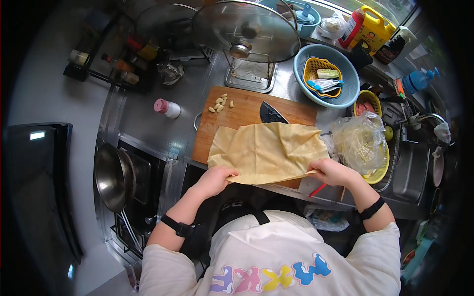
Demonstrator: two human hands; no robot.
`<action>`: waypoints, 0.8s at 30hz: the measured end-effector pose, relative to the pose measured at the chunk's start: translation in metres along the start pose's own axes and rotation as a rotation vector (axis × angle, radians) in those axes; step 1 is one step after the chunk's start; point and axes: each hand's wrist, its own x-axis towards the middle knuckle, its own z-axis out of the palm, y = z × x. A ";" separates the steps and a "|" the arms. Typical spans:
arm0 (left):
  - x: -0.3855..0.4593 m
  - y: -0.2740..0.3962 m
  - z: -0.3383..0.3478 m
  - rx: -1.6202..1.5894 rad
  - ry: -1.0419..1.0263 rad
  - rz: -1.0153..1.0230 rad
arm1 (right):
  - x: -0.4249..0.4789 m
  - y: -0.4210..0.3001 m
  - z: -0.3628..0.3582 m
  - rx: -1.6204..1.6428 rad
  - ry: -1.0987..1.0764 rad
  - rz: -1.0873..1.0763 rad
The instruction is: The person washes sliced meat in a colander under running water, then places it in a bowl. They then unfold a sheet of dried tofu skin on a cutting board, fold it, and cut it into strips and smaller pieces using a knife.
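Note:
A wide, thin, pale yellow sheet, seemingly tofu skin (266,151), lies creased over the front of a wooden cutting board (237,107). My left hand (216,179) pinches its near left corner, and my right hand (327,171) pinches its near right corner. The sheet's near edge hangs between them, past the board's front edge. Behind the sheet lies a dark knife blade (272,114); its handle is hidden. Several peeled garlic cloves (219,104) are on the board's far left part.
Left of the board stands a pink-capped bottle (168,108), with a wok (113,177) farther left. Glass lids (246,33) stand behind. At right are a blue basin (326,76), a clear plastic bag (359,140) over a yellow basket (381,172), and a sink (411,174).

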 end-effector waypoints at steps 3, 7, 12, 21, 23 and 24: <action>0.010 -0.005 -0.023 0.016 0.024 -0.010 | 0.008 -0.004 -0.014 0.034 0.101 0.061; 0.048 -0.026 -0.047 0.079 0.285 0.035 | 0.037 -0.004 -0.036 -0.078 0.370 0.044; 0.093 -0.081 -0.032 0.116 0.446 0.022 | 0.084 0.040 -0.035 -0.200 0.575 0.070; 0.097 -0.086 -0.041 -0.200 0.184 -0.270 | 0.090 0.052 -0.024 0.075 0.637 0.496; 0.098 -0.078 -0.042 -0.248 0.113 -0.299 | 0.088 0.051 -0.023 0.082 0.578 0.537; 0.097 -0.074 -0.043 -0.284 0.084 -0.330 | 0.085 0.044 -0.027 0.075 0.520 0.540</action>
